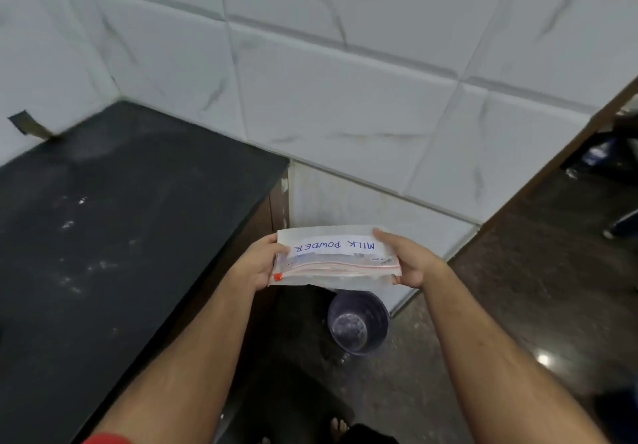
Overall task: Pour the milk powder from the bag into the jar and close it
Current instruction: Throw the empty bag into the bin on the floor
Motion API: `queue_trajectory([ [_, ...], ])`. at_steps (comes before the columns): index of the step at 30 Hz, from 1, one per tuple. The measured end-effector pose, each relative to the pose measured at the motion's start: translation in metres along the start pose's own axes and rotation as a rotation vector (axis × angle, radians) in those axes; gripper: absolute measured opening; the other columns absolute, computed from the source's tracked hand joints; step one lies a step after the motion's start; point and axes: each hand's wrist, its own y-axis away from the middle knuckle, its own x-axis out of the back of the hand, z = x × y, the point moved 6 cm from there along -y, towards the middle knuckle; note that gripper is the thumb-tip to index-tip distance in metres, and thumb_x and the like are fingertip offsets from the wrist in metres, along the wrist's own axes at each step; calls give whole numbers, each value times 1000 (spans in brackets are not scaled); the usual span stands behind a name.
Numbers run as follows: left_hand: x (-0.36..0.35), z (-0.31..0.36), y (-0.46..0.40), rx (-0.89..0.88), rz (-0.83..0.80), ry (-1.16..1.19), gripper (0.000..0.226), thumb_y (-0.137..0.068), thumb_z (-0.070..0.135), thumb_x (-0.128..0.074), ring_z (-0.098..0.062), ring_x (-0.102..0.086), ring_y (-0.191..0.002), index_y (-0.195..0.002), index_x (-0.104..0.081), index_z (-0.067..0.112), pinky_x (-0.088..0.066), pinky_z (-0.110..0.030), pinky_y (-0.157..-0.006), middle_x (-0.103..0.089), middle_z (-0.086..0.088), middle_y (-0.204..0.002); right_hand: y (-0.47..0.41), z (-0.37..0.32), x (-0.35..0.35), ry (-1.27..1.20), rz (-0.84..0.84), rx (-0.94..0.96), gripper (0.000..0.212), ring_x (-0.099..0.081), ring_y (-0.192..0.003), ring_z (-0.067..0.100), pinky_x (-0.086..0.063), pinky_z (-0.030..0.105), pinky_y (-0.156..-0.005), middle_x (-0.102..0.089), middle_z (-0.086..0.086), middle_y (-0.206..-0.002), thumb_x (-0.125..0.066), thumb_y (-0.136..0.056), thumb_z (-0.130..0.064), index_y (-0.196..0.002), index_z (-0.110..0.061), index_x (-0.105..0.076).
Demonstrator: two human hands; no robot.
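White tiles fill the upper frame; both hands, left hand and right hand, pinch the sealed bag ends. Yanking the zip risks spilled powder.

Illumination: even, diffuse indoor light, moderately bright on the white tiled wall from 10 to 2 o'clock, dimmer over the black counter at 9 o'clock. Glare: one small hot spot lay on the polished dark floor at 4 o'clock, with faint sheen on the counter's far end at 10 o'clock; shadows were soft and weak. Image quality: overall soft with slight motion blur, wide-angle bending of tile lines toward the edges, and the handwritten label on the bag at centre remained legible.
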Motion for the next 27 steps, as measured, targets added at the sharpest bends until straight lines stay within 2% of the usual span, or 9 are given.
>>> queue_trajectory([
  [3,-12,-22,-16,53,-1,-91,25,-96,4,-58,-24,-71,-93,-120,-60,13,-61,-40,-80,-70,-7,-98,-2,26,18,-39,76,20,44,-75,-87,32,-65,42,-69,-72,25,-115,-56,-98,-8,-138,9,-52],
  [7,-26,-50,-34,73,85,-157,51,-95,22,-63,-25,-60,-111,-142,-47,13,-51,-44,-95,-63,-6,-122,-8,53,42,-173,176,56,40,-69,-96,37,-62,47,-75,-65,31,-127,-54,-96,3,-135,9,-52],
  [9,-30,-66,-42,47,199,-208,54,-96,27,-62,-28,-53,-124,-145,-44,14,-44,-45,-102,-56,-9,-137,-17,71,54,-239,233,38,41,-72,-91,36,-64,49,-70,-69,29,-120,-55,-94,4,-134,7,-54],
  [13,-66,-107,-63,110,308,-181,56,-92,40,-65,-33,-56,-119,-136,-53,8,-48,-48,-102,-59,-12,-134,-41,99,74,-324,348,-42,35,-75,-62,23,-60,38,-48,-77,12,-82,-54,-92,6,-126,-4,-57],
  [16,-122,-150,-71,342,161,-35,66,-90,49,-64,-34,-59,-116,-138,-48,7,-52,-46,-90,-58,-15,-133,-64,124,84,-402,402,-107,44,-70,-69,28,-57,34,-41,-70,14,-90,-49,-92,10,-134,-4,-52],
  [18,-158,-174,-82,430,50,46,54,-93,49,-61,-26,-66,-91,-130,-55,9,-56,-35,-66,-64,-14,-119,-82,146,95,-416,442,-157,47,-66,-71,29,-55,33,-38,-67,15,-91,-47,-92,12,-137,-1,-50],
  [21,-185,-213,-118,439,84,99,35,-93,21,-68,-28,-68,-81,-121,-59,1,-54,-29,-43,-66,-18,-109,-115,183,116,-399,468,-239,43,-68,-66,27,-57,36,-43,-67,17,-90,-47,-92,12,-134,3,-52],
  [24,-180,-271,-177,383,169,-22,56,-68,6,-83,-35,-71,-98,-119,-64,-9,-61,-43,-77,-71,-23,-111,-147,221,133,-376,470,-318,35,-65,-75,28,-59,41,-59,-66,18,-90,-52,-92,9,-125,0,-53],
  [27,-168,-366,-254,413,176,-187,72,-51,17,-84,-34,-70,-98,-118,-66,-1,-58,-51,-88,-72,-18,-110,-181,256,154,-279,498,-344,27,-67,-74,28,-56,28,-49,-67,20,-99,-57,-90,6,-114,-8,-56],
])
